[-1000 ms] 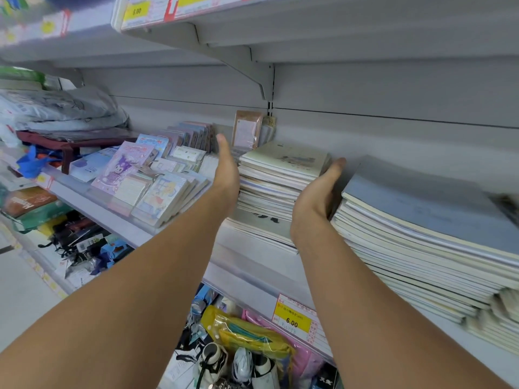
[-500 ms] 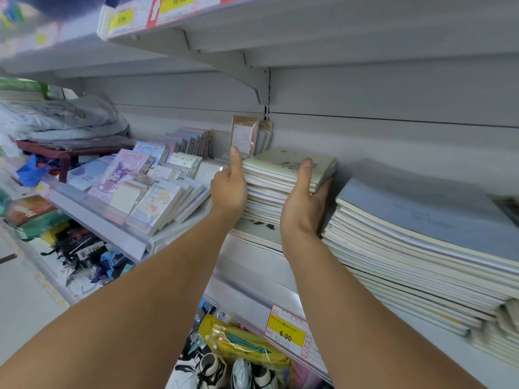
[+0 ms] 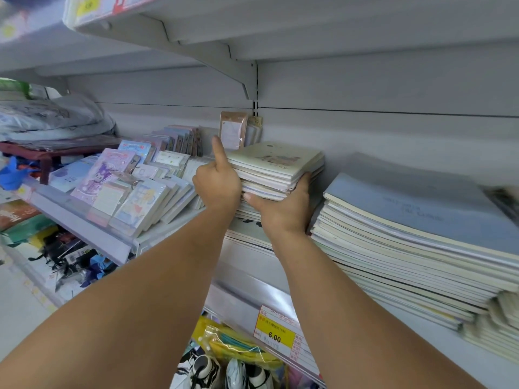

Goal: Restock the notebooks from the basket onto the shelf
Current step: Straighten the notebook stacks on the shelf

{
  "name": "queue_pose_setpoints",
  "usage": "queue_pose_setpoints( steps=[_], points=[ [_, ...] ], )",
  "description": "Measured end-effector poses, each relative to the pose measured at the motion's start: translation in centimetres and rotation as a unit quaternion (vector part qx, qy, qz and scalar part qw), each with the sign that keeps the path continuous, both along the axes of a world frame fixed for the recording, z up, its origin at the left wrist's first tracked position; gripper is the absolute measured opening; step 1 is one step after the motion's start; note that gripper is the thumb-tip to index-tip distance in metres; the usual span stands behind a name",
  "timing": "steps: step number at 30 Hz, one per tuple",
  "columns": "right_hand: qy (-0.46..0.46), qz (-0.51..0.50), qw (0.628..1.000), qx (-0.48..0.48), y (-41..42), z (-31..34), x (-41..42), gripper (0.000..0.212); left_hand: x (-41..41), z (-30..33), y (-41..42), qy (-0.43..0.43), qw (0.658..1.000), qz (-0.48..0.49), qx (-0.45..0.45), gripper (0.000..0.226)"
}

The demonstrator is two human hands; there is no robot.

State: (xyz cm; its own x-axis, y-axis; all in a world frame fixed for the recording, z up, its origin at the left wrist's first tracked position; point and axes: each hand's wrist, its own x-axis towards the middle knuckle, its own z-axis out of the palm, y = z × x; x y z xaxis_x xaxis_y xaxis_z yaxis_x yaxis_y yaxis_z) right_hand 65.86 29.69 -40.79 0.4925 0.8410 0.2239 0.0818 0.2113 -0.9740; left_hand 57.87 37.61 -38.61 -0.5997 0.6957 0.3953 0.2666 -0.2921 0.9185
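The upper part of the notebook pile was gripped by both hands on the shelf: the left hand was curled against the pile's left side with the thumb pointing up, and the right hand was closed round its front right corner, fingers underneath. The gripped bundle appeared raised a little from the lower notebooks of the same pile. A slip was judged possible, because the thin covers could slide on each other and the lower notebooks could be dragged forward over the shelf edge. Just right of the pile a large grey stack was standing, so little room was left there for the right hand. Left of the pile, sloped notepads were displayed, and behind it small packets leaned on the back wall. Below the pile a price tag was fixed. The basket was not seen.
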Motion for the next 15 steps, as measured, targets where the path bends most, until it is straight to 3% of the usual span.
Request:
queue_pose_setpoints(
  steps=[3,6,8,10,15],
  points=[
    [0.020,-0.011,1.000,0.018,0.3,-0.3,0.4,0.102,-0.1,-0.4,0.0,0.024,0.999,-0.029,0.009,0.078],
    [0.044,-0.017,0.998,0.035,0.2,-0.1,0.5,0.101,-2.0,-0.7,-0.4,0.065,0.982,-0.173,-0.028,0.069],
    [0.051,-0.011,0.998,0.045,0.1,-0.1,0.7,0.099,-4.0,-1.0,-0.8,0.091,0.937,-0.330,-0.063,0.051],
    [0.050,-0.004,0.998,0.044,0.0,0.0,0.8,0.099,-5.3,-1.6,-0.7,0.105,0.896,-0.428,-0.060,0.055],
    [0.033,-0.003,0.999,0.026,0.1,-0.2,0.8,0.097,-5.5,-2.3,-0.3,0.054,0.911,-0.408,-0.029,0.071]
  ],
)
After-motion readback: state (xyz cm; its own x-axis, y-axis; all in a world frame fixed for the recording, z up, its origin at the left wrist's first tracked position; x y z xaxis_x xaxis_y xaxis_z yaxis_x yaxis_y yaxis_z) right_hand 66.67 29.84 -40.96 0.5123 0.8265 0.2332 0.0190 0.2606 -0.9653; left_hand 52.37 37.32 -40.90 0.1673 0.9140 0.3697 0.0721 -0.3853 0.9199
